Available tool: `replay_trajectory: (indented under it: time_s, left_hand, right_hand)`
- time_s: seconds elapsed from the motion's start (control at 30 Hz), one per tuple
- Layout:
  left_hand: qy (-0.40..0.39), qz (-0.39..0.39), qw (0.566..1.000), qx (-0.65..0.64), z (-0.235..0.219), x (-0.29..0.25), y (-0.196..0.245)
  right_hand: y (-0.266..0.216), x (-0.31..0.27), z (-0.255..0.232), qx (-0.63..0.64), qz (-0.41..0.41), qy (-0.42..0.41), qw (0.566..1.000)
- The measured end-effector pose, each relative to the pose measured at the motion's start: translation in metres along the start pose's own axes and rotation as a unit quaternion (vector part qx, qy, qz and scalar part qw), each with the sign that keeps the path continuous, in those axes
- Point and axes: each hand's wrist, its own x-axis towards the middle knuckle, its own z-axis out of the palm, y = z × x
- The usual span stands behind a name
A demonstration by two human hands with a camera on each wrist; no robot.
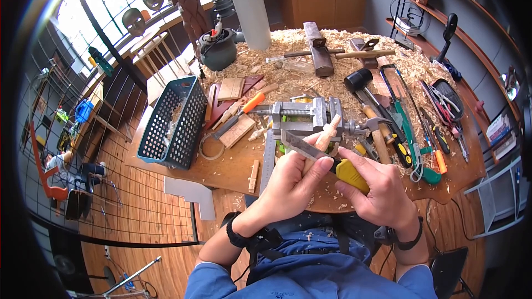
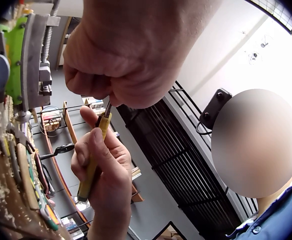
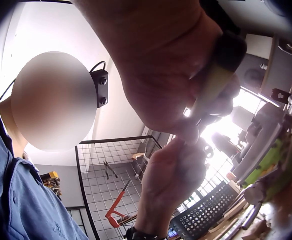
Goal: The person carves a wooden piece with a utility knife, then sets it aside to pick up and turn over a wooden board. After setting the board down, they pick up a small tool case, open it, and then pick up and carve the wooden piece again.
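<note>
Your left hand (image 1: pixel 291 180) is curled around a small carved wooden piece (image 1: pixel 327 134), fingers wrapped about its lower part so that only the pale, notched upper end sticks out above your fist, pointing up toward the bench vise (image 1: pixel 302 116). You hold the piece in the air just in front of the near edge of the workbench (image 1: pixel 221 169), over your lap, not resting on anything. Your right hand (image 1: pixel 377 188) grips the yellow handle of a carving knife (image 1: pixel 332 163), fingers closed tightly round it, with the flat grey blade running up and left across the wooden piece; your left thumb lies against the back of the blade near where it meets the handle. In the left wrist view the same yellow knife (image 2: pixel 93 160) stands nearly upright in your right hand (image 2: pixel 103 175), its tip meeting the underside of your left fist (image 2: pixel 131 55). Wood shavings (image 1: pixel 288 77) cover much of the bench top. Left of the vise sits a blue perforated basket (image 1: pixel 174 122), tipped on its side, and a steel ruler (image 1: pixel 269 158) lies just beside your left hand. To the right are a claw hammer (image 1: pixel 377 133), a black rubber mallet (image 1: pixel 360 83) and a row of saws and screwdrivers. A wooden hand plane (image 1: pixel 318 50) lies farther back.
</note>
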Motion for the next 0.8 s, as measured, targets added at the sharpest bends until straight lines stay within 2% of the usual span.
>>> replay_trajectory:
  time_s: [0.07, 0.2, 0.3, 0.37, 0.4, 0.5, 0.57, 0.67, 0.8]
  left_hand:
    - [-0.032, -0.070, 0.997, 0.024, -0.005, 0.000, 0.004]
    - [-0.058, -0.058, 0.996, 0.045, -0.010, -0.002, -0.009]
    - [-0.057, -0.086, 0.994, 0.031, -0.008, -0.001, -0.010]
    - [-0.019, -0.019, 0.999, -0.024, -0.002, -0.001, -0.016]
    - [-0.018, -0.019, 0.999, -0.024, -0.003, -0.001, -0.016]
    - [-0.041, -0.051, 0.997, -0.045, -0.008, -0.001, -0.012]
    - [-0.070, -0.092, 0.993, 0.005, -0.012, 0.000, -0.008]
    - [-0.073, -0.117, 0.990, 0.015, -0.015, -0.003, -0.016]
    - [-0.053, -0.078, 0.996, -0.009, -0.007, -0.002, -0.018]
  right_hand:
    - [0.000, 0.000, 0.001, -0.012, 0.002, 0.000, 1.000]
    - [0.001, 0.000, 0.003, -0.014, -0.009, 0.024, 1.000]
    - [0.001, 0.000, 0.003, -0.009, -0.004, 0.019, 1.000]
    - [0.001, 0.000, 0.003, -0.003, -0.002, 0.013, 1.000]
    - [0.001, 0.000, 0.003, 0.001, 0.002, 0.004, 1.000]
    - [0.002, 0.000, 0.002, -0.002, -0.001, 0.000, 1.000]
    - [0.002, 0.000, 0.003, -0.009, -0.009, 0.004, 1.000]
    - [0.001, 0.001, 0.005, -0.008, -0.011, 0.024, 1.000]
    - [0.001, 0.001, 0.004, 0.005, -0.009, 0.017, 1.000]
